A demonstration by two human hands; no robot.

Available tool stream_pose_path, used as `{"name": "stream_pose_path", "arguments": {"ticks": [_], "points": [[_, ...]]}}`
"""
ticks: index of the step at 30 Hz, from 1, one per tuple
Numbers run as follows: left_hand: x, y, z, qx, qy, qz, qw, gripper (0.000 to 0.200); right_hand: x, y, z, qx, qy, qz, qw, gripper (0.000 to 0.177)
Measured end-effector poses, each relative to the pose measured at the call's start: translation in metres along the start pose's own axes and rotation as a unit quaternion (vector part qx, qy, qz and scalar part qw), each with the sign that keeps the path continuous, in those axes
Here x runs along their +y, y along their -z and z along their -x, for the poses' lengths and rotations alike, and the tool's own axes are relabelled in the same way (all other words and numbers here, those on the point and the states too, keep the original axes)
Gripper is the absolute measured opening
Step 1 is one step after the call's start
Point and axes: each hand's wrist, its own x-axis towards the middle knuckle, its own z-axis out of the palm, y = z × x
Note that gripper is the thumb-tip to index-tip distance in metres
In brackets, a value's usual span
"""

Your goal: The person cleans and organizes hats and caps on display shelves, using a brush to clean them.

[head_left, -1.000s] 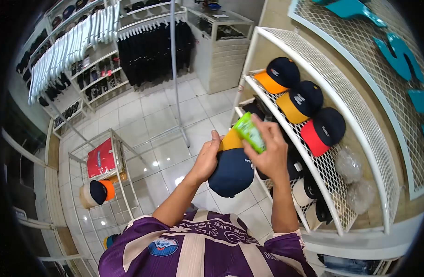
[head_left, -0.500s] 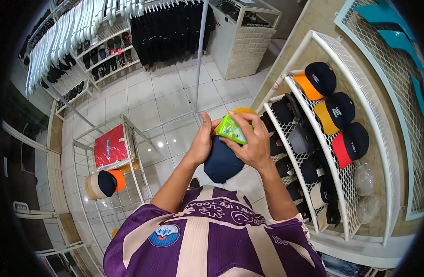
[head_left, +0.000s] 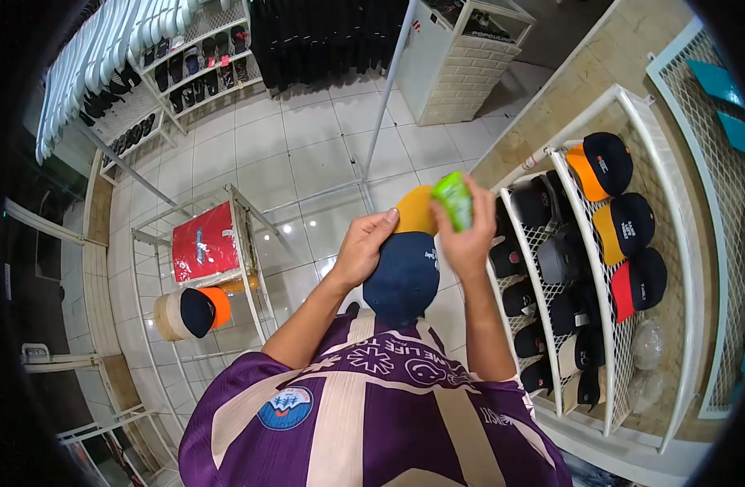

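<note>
A cap with a navy crown [head_left: 401, 280] and a yellow brim [head_left: 416, 211] is in front of my chest, brim pointing away from me. My left hand [head_left: 364, 247] pinches the left side of the brim, thumb on top. In my right hand [head_left: 467, 231] is a bright green packet [head_left: 453, 200], held just right of the brim and slightly blurred. White lettering shows on the right side of the crown.
At right, a white mesh rack [head_left: 597, 300] holds several caps. On the left a wire rack [head_left: 137, 268] bears a red packaged item [head_left: 204, 243] and stacked caps [head_left: 195, 312]. A metal pole [head_left: 386, 97] stands ahead; a white brick counter [head_left: 462, 77] is behind it.
The green packet in my right hand has moved up and right, off the cap. More of the yellow brim and crown shows. My left hand has closed on the brim. The view has shifted.
</note>
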Motion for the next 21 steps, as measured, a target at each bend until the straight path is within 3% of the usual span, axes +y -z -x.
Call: {"name": "stream_pose_path", "arguments": {"ticks": [2, 4, 6, 8, 10, 12, 14, 16, 18, 19, 20, 21], "points": [[-0.007, -0.001, -0.007, 0.063, -0.074, 0.006, 0.995, 0.043, -0.026, -0.003, 0.006, -0.110, 0.122, -0.027, 0.986, 0.056], [-0.003, 0.014, -0.004, 0.060, -0.039, 0.015, 0.997, 0.041, -0.013, -0.011, 0.001, -0.127, 0.133, -0.017, 0.983, 0.058], [-0.001, 0.019, 0.003, 0.062, 0.005, 0.030, 0.998, 0.039, 0.012, -0.023, -0.012, -0.023, -0.090, -0.088, 0.992, 0.065], [0.009, 0.015, 0.002, 0.079, 0.000, 0.058, 0.995, 0.035, 0.013, -0.028, -0.007, -0.010, -0.097, -0.111, 0.989, 0.064], [-0.006, 0.020, -0.005, 0.088, -0.010, 0.065, 0.994, 0.035, -0.020, -0.023, -0.002, -0.126, 0.133, -0.083, 0.980, 0.054], [-0.014, 0.026, 0.001, 0.094, -0.006, 0.073, 0.993, 0.034, -0.015, -0.026, 0.001, -0.174, 0.151, -0.031, 0.973, 0.052], [-0.009, 0.035, 0.004, 0.064, 0.066, 0.097, 0.991, 0.035, 0.022, -0.043, -0.009, -0.064, -0.072, -0.138, 0.986, 0.059], [-0.008, 0.032, 0.005, 0.078, 0.058, 0.108, 0.989, 0.036, 0.017, -0.043, -0.010, -0.066, -0.114, -0.135, 0.982, 0.059], [-0.015, 0.034, 0.004, 0.100, 0.033, 0.084, 0.991, 0.036, -0.006, -0.038, 0.001, -0.132, 0.089, -0.089, 0.983, 0.052], [-0.015, 0.037, 0.007, 0.101, 0.035, 0.084, 0.991, 0.036, -0.020, -0.029, 0.002, -0.191, 0.118, -0.046, 0.973, 0.053], [-0.014, 0.041, 0.010, 0.071, 0.046, 0.088, 0.992, 0.036, -0.010, -0.032, 0.002, -0.191, 0.115, -0.046, 0.974, 0.053], [-0.012, 0.042, 0.012, 0.040, 0.054, 0.093, 0.993, 0.036, 0.010, -0.039, -0.002, -0.133, 0.035, -0.070, 0.988, 0.055]]}}
